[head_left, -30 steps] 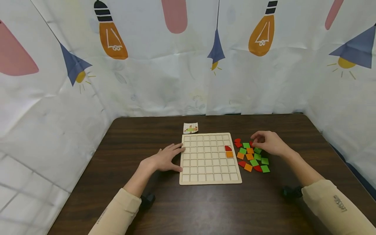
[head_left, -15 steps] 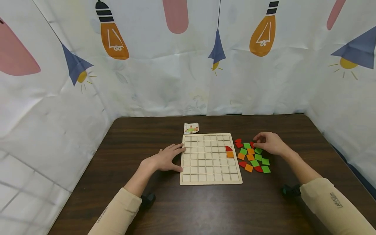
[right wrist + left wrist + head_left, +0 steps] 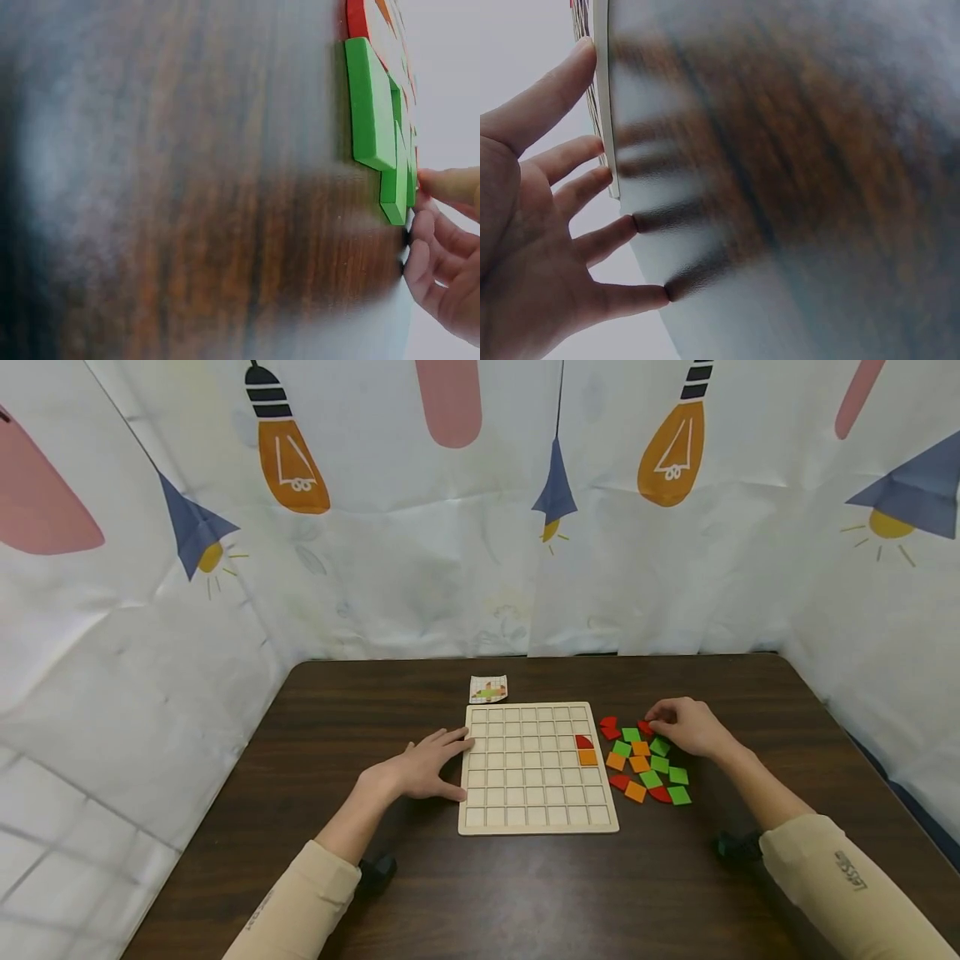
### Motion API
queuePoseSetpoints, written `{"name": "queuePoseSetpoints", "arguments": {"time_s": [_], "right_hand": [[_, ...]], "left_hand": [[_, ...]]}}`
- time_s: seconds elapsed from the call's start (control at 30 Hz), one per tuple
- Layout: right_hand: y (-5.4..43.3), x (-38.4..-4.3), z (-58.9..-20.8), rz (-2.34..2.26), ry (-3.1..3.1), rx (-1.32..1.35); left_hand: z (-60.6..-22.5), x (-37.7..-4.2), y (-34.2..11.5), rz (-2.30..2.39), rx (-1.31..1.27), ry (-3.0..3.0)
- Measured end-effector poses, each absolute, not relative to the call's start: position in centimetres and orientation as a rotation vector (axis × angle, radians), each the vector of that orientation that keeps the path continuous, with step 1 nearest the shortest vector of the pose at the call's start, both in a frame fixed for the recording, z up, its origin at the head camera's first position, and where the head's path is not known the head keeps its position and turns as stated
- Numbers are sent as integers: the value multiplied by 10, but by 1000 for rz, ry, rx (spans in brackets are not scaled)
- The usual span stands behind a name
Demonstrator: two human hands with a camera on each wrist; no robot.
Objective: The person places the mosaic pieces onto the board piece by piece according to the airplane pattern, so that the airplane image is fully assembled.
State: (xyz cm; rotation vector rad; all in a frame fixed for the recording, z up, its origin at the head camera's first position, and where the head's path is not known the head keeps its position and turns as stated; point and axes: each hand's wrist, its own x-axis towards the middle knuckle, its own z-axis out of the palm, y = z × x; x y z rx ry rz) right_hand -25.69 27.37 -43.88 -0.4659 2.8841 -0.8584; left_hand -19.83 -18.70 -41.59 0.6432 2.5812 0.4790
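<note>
Resting flat, fingers spread, the left hand point(image 3: 415, 770) steadies the wooden grid board point(image 3: 537, 767) on the desk point(image 3: 525, 893). The right hand point(image 3: 686, 727) curls over the coloured tiles point(image 3: 647, 760) beside the board, apparently pinching one: light, rigid, best taken by the edges.

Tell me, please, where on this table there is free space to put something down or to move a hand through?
Bare table lies in front of the grid board, between the two sleeves, and behind the small pattern card up to the curtain. The left side beyond the left hand is bare too. It is crowded right of the board, where loose tiles lie under the right hand.
</note>
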Motion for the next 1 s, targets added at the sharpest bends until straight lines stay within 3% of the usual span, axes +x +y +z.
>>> {"name": "queuePoseSetpoints", "arguments": {"time_s": [0.23, 0.53, 1.0], "right_hand": [[275, -256, -441, -891, 2851, -407], [277, -257, -443, -856, 2893, -536], [278, -254, -441, -869, 2930, -395]], "left_hand": [[-417, -199, -187, 471, 638, 2576], [-416, -199, -187, 473, 640, 2572], [-415, -199, -186, 474, 638, 2570]]}}
